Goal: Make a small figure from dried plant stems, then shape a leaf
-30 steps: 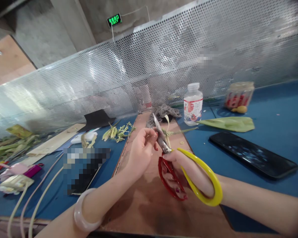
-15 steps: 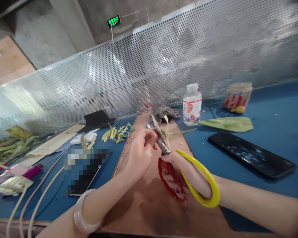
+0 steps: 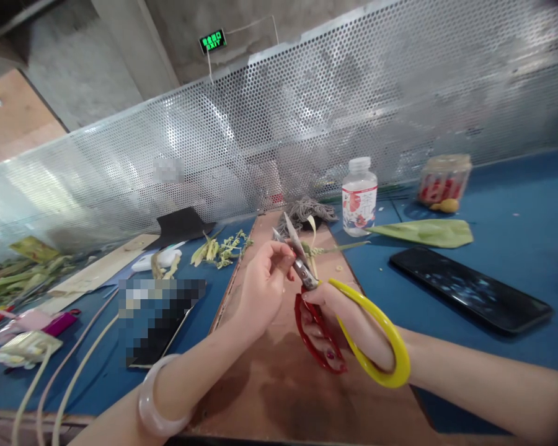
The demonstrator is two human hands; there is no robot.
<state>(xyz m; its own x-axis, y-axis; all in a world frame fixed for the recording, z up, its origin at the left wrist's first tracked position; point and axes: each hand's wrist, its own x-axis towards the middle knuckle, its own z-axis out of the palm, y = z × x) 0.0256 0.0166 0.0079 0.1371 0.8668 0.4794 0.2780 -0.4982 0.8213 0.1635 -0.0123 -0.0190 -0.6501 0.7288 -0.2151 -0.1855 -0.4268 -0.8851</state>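
Observation:
My right hand [image 3: 353, 316] is closed on a pair of scissors [image 3: 307, 277], with the thumb through the yellow handle and fingers in the red one. The blades are parted and point up and away. Beside them, my left hand [image 3: 267, 279] is pinched, fingertips against the blades; whatever it holds is too small to make out. Just past the blades, a green plant piece with a pale curled strip [image 3: 312, 230] lies over the brown board [image 3: 255, 371]. Grey cord [image 3: 309, 210] is heaped at the board's far end.
Right: a bottle [image 3: 359, 198], a jar [image 3: 446, 179], a long green leaf [image 3: 423, 232] and a black phone [image 3: 469, 290]. Left: leafy sprigs [image 3: 221, 248], a dark device [image 3: 170, 334], pale cables [image 3: 81, 365] and husks [image 3: 23, 279]. A perforated metal screen [image 3: 214, 142] stands behind.
The scissor blades have spread slightly further apart, and the red handle has shifted a little. Both hands stay in almost the same place.

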